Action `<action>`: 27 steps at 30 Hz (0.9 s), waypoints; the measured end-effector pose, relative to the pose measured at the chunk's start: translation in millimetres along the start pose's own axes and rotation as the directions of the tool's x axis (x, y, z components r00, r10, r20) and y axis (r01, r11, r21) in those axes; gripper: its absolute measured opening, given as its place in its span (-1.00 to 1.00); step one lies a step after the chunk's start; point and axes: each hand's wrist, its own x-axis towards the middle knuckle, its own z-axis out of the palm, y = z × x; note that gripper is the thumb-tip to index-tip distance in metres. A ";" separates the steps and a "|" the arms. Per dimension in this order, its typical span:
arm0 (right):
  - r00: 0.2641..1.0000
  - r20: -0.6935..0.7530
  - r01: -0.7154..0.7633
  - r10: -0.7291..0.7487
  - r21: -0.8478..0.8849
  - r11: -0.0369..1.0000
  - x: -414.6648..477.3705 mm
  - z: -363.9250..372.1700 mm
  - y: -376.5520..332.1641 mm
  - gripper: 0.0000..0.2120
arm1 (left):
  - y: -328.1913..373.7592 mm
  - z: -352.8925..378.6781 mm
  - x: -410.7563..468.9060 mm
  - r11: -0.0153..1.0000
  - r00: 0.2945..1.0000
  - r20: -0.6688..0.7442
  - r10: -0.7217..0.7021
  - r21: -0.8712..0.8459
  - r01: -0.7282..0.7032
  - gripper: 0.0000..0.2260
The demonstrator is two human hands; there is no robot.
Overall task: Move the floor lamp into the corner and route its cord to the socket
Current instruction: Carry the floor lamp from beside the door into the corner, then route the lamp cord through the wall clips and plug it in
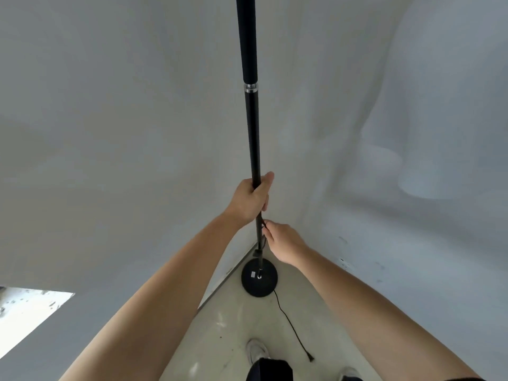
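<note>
The black floor lamp [253, 127] is standing upright in the corner, its round base [259, 279] sitting on the pale floor [236, 325], its thin cord [288, 323] trailing loose. The left hand [251, 198] is gripping the pole, while the right hand [283, 242] is pinching something small and dark beside the pole below.

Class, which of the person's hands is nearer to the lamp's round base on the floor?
Right. The right hand touches the pole low down, just above the base; the left hand grips the pole higher up.
</note>
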 end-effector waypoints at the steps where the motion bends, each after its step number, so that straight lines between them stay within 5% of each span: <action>1: 1.000 -0.002 -0.001 0.001 -0.016 1.000 -2.1 0.6 0.0 -0.71 | -1.1 0.6 0.3 1.000 1.000 -0.022 -0.007 0.019 0.008 -0.48; 7: 0.998 -0.069 -0.008 0.004 -0.061 0.998 -38.1 8.2 28.2 -0.69 | -5.9 7.0 1.8 0.999 0.990 -0.135 -0.032 0.027 0.036 -0.50; 17: 0.955 -0.177 -0.197 0.238 0.223 0.955 -134.4 49.0 77.8 -0.74 | -16.8 27.8 2.8 1.000 0.961 -0.276 -0.021 -0.026 0.014 -0.55; 22: 0.960 -0.220 -0.123 0.175 0.233 0.965 -165.2 48.3 67.8 -0.70 | -39.2 44.1 -27.2 0.966 0.949 -0.314 -0.032 0.234 0.110 -0.63; 24: 0.961 -0.241 -0.085 0.139 0.222 0.971 -180.0 37.6 66.1 -0.69 | -56.4 60.1 -61.1 0.932 0.951 -0.303 -0.057 0.326 0.159 -0.49; 27: 0.967 -0.227 -0.052 0.112 0.255 0.966 -187.3 23.5 59.4 -0.73 | -66.7 80.5 -102.1 0.947 0.971 -0.204 -0.128 0.267 0.181 -0.50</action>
